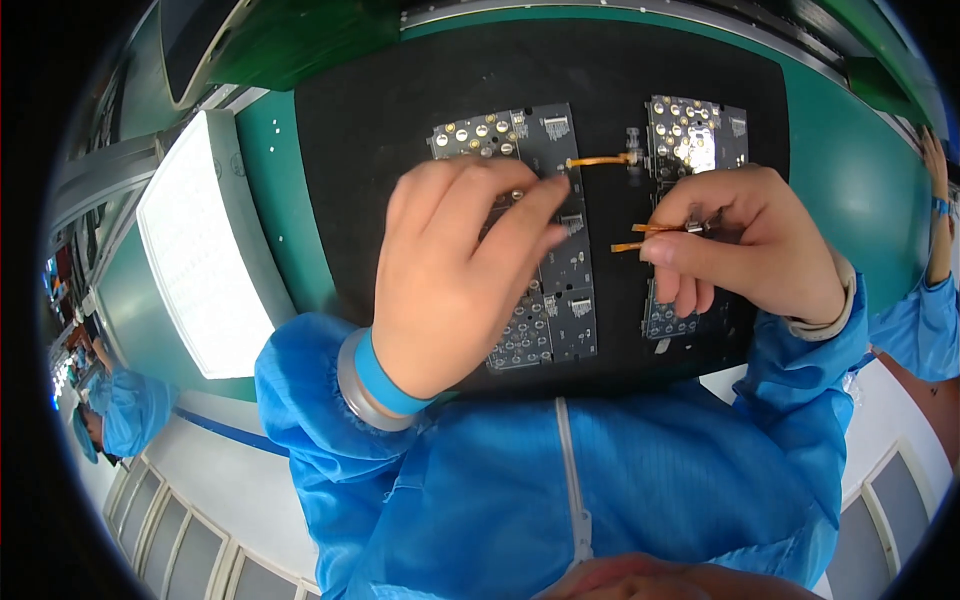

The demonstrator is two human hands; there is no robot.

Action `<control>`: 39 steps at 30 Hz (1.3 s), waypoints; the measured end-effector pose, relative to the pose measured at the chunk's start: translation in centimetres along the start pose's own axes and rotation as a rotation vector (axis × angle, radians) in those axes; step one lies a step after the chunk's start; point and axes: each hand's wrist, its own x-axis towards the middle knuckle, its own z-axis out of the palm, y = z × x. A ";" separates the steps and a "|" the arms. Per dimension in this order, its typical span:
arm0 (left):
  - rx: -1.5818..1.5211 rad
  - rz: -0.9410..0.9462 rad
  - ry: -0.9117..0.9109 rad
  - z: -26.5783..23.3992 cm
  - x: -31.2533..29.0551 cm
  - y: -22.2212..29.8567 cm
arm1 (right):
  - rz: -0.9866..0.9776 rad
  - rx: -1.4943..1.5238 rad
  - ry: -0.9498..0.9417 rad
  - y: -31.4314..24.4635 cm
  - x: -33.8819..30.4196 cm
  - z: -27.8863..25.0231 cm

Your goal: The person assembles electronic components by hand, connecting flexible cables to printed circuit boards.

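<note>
My left hand hovers over a black circuit board panel, its thumb and index fingertip apart with nothing visible between them. Part of that panel is hidden under the hand. From the panel's right edge an orange flex cable runs to a small clear and metallic part beside a second board. My right hand is closed in a pinch on orange flex cables, whose ends stick out to the left; a small metallic piece shows between its fingers. Below it lies the second circuit board panel, partly covered.
Both panels lie on a black mat over a green bench top. To the left stands a bright white box or panel. Dark green equipment borders the far side. Other people in blue sleeves are at both sides.
</note>
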 end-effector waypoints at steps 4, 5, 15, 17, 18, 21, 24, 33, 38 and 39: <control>-0.322 0.142 0.050 -0.8 -0.2 0.3 | -0.061 0.128 0.001 0.6 -0.2 1.6; -0.345 0.190 0.078 -1.0 -0.1 0.3 | -0.092 0.176 -0.006 0.7 -0.2 2.0; -0.155 0.273 0.166 -0.8 -1.0 0.5 | -0.206 0.092 0.192 2.2 0.1 4.0; -0.031 0.278 0.094 -0.4 -1.0 0.6 | -0.233 0.061 0.116 2.1 0.2 3.8; -0.036 0.274 0.090 -0.1 -1.1 0.5 | -0.227 0.064 0.114 2.2 0.3 3.7; 0.029 0.285 0.108 -0.5 -1.5 1.0 | -0.200 0.055 0.133 2.0 -0.2 3.9; 0.030 0.245 0.061 -1.3 -1.0 0.2 | -0.102 -0.016 0.228 2.2 0.5 3.3; 0.145 0.060 -0.040 -2.0 -1.7 0.1 | -0.069 -0.171 0.331 3.3 0.4 3.3; 0.068 0.120 -0.143 -1.2 -2.2 1.6 | -0.080 -0.182 0.339 2.9 0.6 3.6; 0.106 0.110 -0.167 -1.1 -2.3 1.8 | -0.076 -0.181 0.340 2.9 0.7 3.7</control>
